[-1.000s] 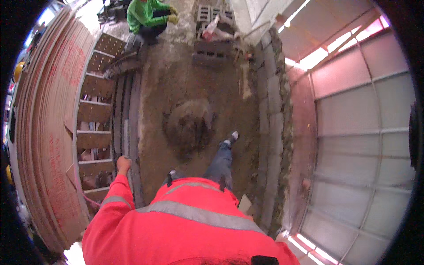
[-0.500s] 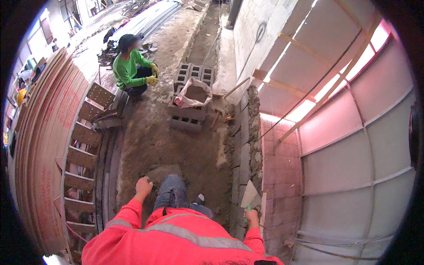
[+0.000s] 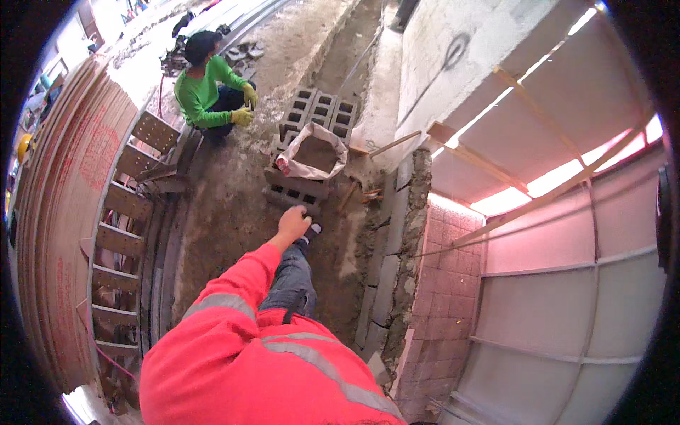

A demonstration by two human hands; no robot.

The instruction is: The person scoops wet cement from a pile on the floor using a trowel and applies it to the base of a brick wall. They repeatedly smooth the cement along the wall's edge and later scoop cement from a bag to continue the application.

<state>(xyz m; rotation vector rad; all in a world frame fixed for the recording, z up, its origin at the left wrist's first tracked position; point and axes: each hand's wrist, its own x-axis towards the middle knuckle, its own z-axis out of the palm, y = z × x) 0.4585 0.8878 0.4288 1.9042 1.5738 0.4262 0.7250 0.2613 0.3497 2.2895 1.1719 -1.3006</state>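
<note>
My left hand is stretched forward in front of my leg, its fingers curled in, with nothing visible in them. Beyond it stands a stack of grey hollow concrete blocks, with an open white sack of grey-brown powdery material on top. My right hand is hidden behind my body in the red, reflective-striped sleeve and jacket. Only part of the trowel's blade shows at my right side, beside the low block wall with rough mortar along its top.
A co-worker in a green shirt and yellow gloves crouches at the far left. Stacked plywood sheets and perforated metal forms line the left. A wooden handle leans near the wall. White panels stand on the right.
I have stepped forward, so the blocks and sack are nearer. My left hand has swung forward and up. My right hand with the trowel has dropped back, leaving only the blade partly visible.
</note>
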